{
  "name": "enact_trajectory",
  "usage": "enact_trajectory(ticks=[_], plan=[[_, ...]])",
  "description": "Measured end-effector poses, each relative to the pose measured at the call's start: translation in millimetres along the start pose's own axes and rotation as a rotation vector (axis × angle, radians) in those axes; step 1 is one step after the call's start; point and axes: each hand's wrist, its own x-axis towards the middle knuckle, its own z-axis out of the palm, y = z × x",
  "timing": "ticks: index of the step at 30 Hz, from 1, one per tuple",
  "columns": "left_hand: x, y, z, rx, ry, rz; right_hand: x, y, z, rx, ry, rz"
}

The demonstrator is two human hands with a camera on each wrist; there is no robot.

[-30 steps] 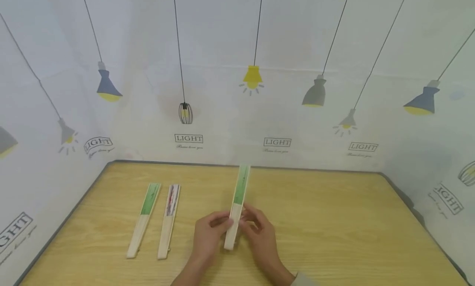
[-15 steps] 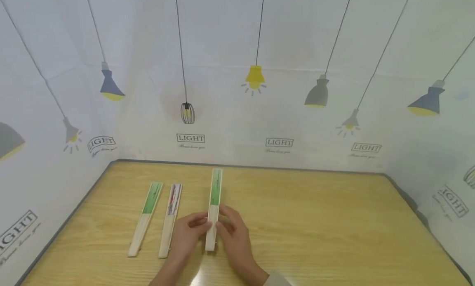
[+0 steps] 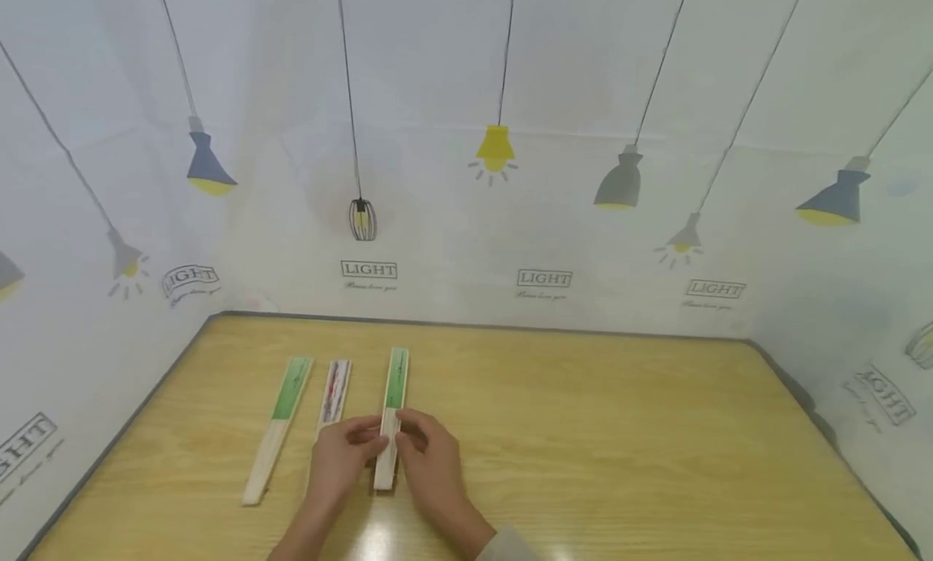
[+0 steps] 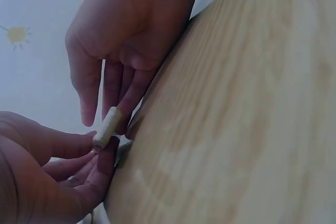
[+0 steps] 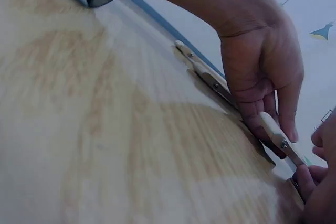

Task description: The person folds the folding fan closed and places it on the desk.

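Note:
A folded hand fan point(image 3: 396, 383) with wooden ribs and a green upper part stands nearly lengthwise in the head view, close over the table. My left hand point(image 3: 340, 457) pinches its left edge, thumb in front. From the other side, my right hand point(image 3: 432, 464) holds its right edge between thumb and fingers. The held fan's pale end point(image 4: 106, 128) shows between both hands in the left wrist view. Just left lies a second folded fan with a dark and red pattern point(image 3: 336, 389), its lower part hidden by my left hand. Farther left is another green folded fan point(image 3: 278, 431).
The wood-grain table point(image 3: 619, 448) extends to the right of my hands. White cloth walls point(image 3: 437, 221) printed with lamps surround it at the back and sides. Pale ends of the lying fans point(image 5: 190, 55) show beyond my left hand in the right wrist view.
Both hands have carried the held fan leftward and lowered its far end toward the table, beside the patterned fan. The two lying fans stay put.

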Motion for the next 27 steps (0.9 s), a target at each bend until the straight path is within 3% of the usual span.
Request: enact_trajectory(ticks=[3, 6, 10, 14, 21, 27], plan=[[-1.5, 1.1, -2.0, 0.093, 0.014, 0.017, 0.2, 3.2, -3.3, -0.031, -0.07, -0.015], [-3.6, 3.5, -1.2, 0.24, 0.049, 0.074, 1.3, 2.7, -5.1, -0.057, -0.109, -0.032], [-6.0, 8.4, 2.8, 0.37, 0.072, 0.15, 4.2, -2.0, -5.9, -0.066, -0.135, -0.004], [-7.9, 14.3, 6.6, 0.377, 0.093, 0.183, 4.5, -6.7, -5.6, -0.019, -0.145, 0.012], [-9.8, 19.3, 5.8, 0.363, 0.141, 0.172, 3.7, -8.4, -2.4, 0.067, -0.16, 0.06], [-9.9, 17.8, 0.8, 0.299, 0.136, 0.109, 1.9, -9.4, -1.6, 0.296, -0.199, 0.139]])
